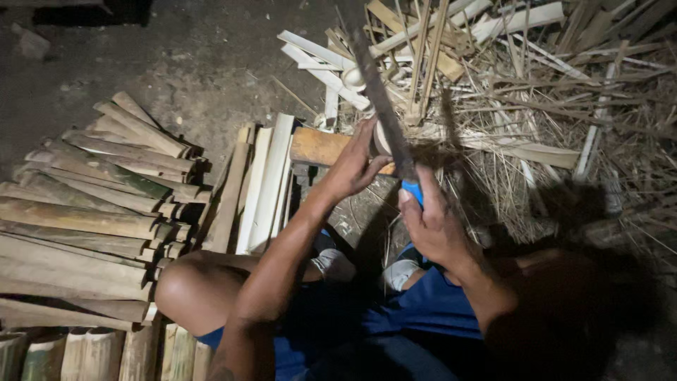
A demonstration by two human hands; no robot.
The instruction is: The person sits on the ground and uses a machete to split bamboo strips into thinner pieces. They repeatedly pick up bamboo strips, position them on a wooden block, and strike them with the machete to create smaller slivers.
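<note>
The right hand (pixel 431 224) is closed in a fist around the blue handle (pixel 412 190) of a long dark blade (pixel 377 92), which rises from the grip up and away toward the top of the view. The left hand (pixel 354 166) curls its fingers over a short pale bamboo piece (pixel 381 137) that stands just against the blade's flat; how firmly the fingers pinch it is hard to judge, since the blade and shadow cover the fingertips. Both hands work over a thick orange-brown wooden block (pixel 319 146) lying on the ground just beyond the person's knees. Left of the block, a few flat pale bamboo slats (pixel 266 185) lie side by side, and further left a larger stack of split green-brown bamboo lengths (pixel 84 219) fans out across the dirt floor (pixel 204 63). Beyond and to the right of the hands spreads a loose heap of thin strips and shavings (pixel 536 92), with wider white offcuts mixed in near the top. The person sits low in blue shorts (pixel 430 307), bare left knee (pixel 185 282) near the stacked lengths.
</note>
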